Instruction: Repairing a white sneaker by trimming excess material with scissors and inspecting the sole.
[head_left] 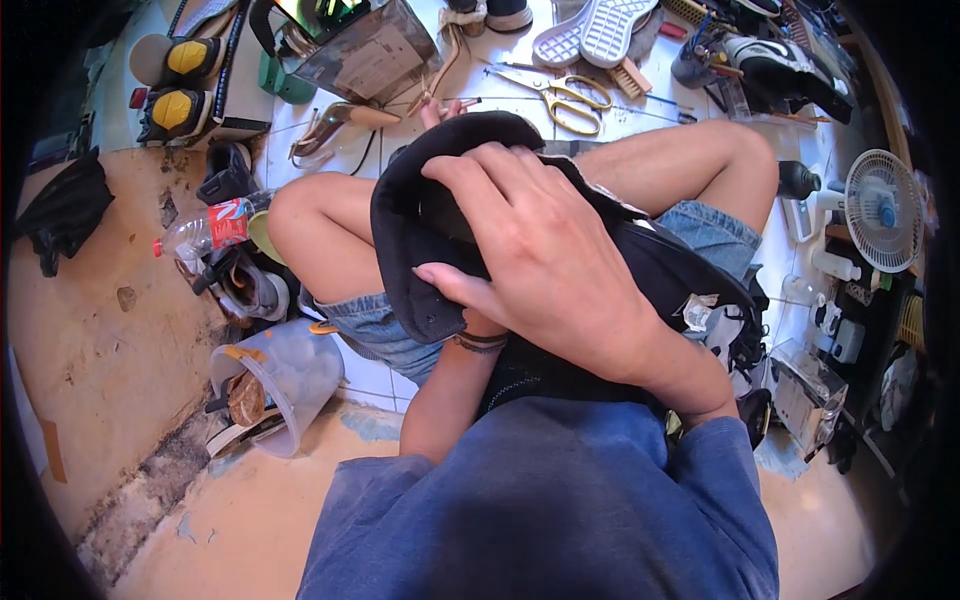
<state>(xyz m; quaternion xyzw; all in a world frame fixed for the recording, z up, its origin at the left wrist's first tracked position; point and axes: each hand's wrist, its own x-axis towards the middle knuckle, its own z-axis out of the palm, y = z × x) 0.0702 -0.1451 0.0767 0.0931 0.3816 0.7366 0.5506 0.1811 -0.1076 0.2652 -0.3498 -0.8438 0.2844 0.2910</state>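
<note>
A black shoe upper (408,255) with a thick padded collar lies across my lap, and its light edge (612,205) shows on the right. My right hand (545,235) is closed on it, fingers bent over the collar opening and the thumb at the collar's near side. Under the shoe passes my left forearm, a dark bracelet (480,343) at its wrist. Beyond the collar only some fingers of my left hand (440,112) show, bent around a thin stick-like thing (470,101) too small to name. The rest of that hand is hidden.
Yellow-handled scissors (575,100), a brush (630,78) and white shoe soles (600,32) lie ahead on the tiles. A heeled shoe (345,117) is beside a box (368,55). Left are a bottle (215,228) and tipped plastic bucket (315,370); a fan (885,210) stands right.
</note>
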